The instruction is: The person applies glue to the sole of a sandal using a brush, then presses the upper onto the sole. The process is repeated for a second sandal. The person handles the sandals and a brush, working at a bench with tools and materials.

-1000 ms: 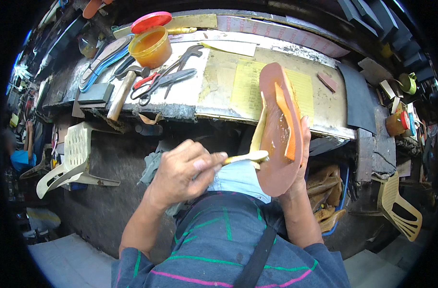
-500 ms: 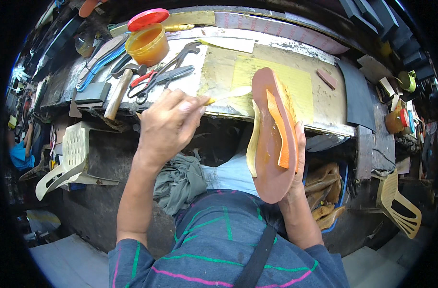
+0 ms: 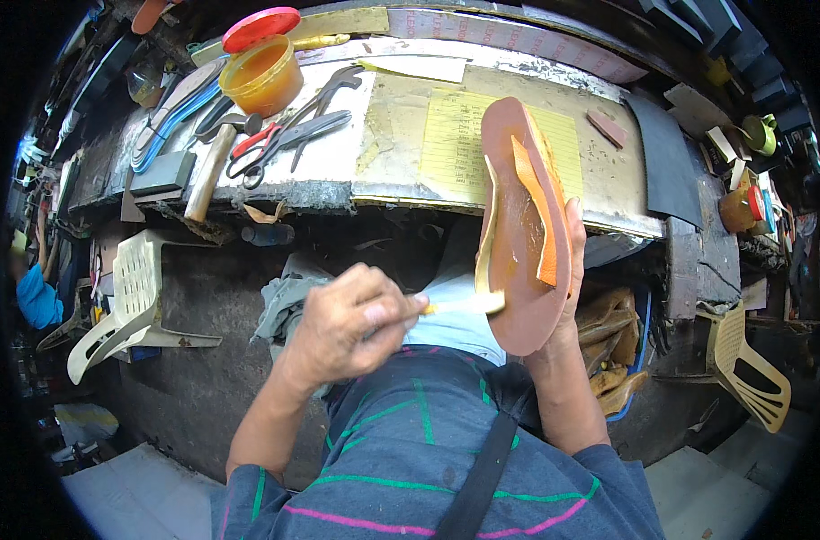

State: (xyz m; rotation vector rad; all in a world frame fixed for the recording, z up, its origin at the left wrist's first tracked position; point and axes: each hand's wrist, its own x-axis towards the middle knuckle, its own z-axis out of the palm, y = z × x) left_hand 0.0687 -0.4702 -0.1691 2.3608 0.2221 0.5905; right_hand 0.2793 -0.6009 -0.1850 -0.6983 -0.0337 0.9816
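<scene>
Nearest, a small brush with a yellow handle and pale bristles (image 3: 459, 304) is gripped in the closed left hand (image 3: 351, 326), its bristles laid against the near end of a brown rubber sandal sole with an orange strap (image 3: 522, 225). The sole is held upright on edge by the right hand (image 3: 567, 297), clasped around its right rim. Farther off, on the tabletop (image 3: 401, 135), red-handled scissors (image 3: 279, 144) and a wooden-handled hammer (image 3: 210, 166) are seen at left, with an open tub of amber glue (image 3: 261, 76) beyond.
</scene>
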